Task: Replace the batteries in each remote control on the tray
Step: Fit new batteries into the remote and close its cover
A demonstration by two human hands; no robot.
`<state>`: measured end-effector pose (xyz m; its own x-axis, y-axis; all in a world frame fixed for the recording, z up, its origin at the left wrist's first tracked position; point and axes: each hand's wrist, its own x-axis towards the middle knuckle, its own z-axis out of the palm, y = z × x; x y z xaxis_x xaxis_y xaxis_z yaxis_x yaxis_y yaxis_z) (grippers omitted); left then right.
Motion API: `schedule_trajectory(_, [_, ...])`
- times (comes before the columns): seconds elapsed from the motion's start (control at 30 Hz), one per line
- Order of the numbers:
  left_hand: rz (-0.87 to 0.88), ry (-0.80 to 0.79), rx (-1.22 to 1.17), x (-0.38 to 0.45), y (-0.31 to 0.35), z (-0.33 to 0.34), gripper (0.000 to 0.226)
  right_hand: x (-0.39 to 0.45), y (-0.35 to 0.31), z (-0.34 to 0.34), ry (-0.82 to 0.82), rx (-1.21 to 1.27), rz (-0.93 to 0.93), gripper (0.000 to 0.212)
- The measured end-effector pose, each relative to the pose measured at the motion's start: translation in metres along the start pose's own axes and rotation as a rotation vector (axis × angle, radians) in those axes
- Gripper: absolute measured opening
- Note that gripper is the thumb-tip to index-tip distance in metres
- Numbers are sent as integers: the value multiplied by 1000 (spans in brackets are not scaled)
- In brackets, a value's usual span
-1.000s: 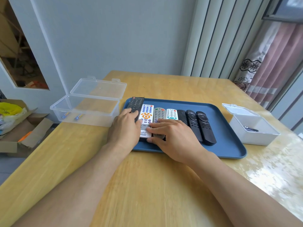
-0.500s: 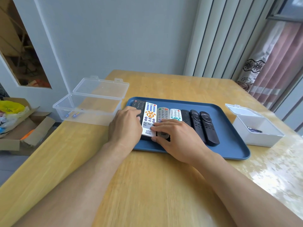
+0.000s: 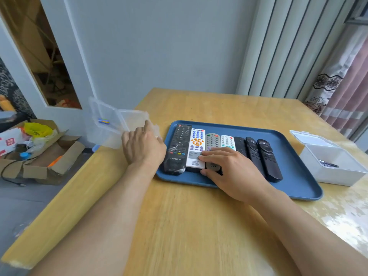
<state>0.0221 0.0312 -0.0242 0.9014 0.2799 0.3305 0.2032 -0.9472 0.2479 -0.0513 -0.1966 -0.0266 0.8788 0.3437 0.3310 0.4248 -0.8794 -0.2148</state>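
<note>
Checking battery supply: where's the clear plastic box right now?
Head view, left side: the clear plastic box is tipped up at the table's left edge, just left of the blue tray, with the left hand against it.

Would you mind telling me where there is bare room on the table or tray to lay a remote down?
Bare wood runs between the tray's near rim and the table's near edge, between both forearms. More bare wood lies behind the tray. On the tray, only the blue strip right of the rightmost black remote is free; the left side is crowded.
</note>
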Motion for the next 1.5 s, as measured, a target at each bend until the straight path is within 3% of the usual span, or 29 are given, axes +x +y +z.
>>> schedule_trajectory(0.13, [-30, -113, 84, 2, 1, -4, 37, 0, 1, 3, 11, -6, -8, 41])
schedule_trajectory(0.43, [7, -140, 34, 4, -5, 1, 34, 2, -1, 4, 5, -2, -17, 41])
schedule_trajectory(0.5, [149, 12, 15, -1, -6, -10, 31, 1, -1, 4, 10, 4, -19, 41])
schedule_trajectory(0.57, [360, 339, -36, 4, -10, -35, 32, 0, 0, 4, 6, 7, -24, 41])
schedule_trajectory(0.6, [387, 490, -62, 14, -15, -55, 35, 1, -1, 4, 7, 8, -26, 41])
schedule_trajectory(0.63, [328, 521, -70, 28, -22, -73, 43, 2, 0, 3, 9, 7, -24, 41])
schedule_trajectory(0.73, [-109, 74, -70, 78, -68, -100, 80, 2, -2, 3, 6, 5, -28, 42])
schedule_trajectory(0.8, [-302, -220, -283, 91, -90, -98, 97, 2, -2, 4, 1, -5, -23, 42])
schedule_trajectory(0.87, [-412, -374, -591, 85, -99, -90, 85, 2, -2, 4, 2, -1, -17, 42])
schedule_trajectory(0.93, [-467, -396, -764, 78, -99, -83, 58, 2, -3, 4, 16, 4, -16, 41])
schedule_trajectory(1.03, [-456, -358, -774, 75, -97, -71, 45, 2, -5, 4, 8, -12, -5, 40])
schedule_trajectory(1.1, [-433, -359, -746, 71, -91, -67, 21, 2, -7, 2, 9, -20, 1, 39])
schedule_trajectory(1.3, [-249, -437, -223, 69, -87, -52, 29, 10, -20, -9, -68, -110, 22, 44])
schedule_trajectory(1.5, [-158, -549, 19, 55, -88, -63, 28, 26, -34, -20, -220, -246, 12, 69])
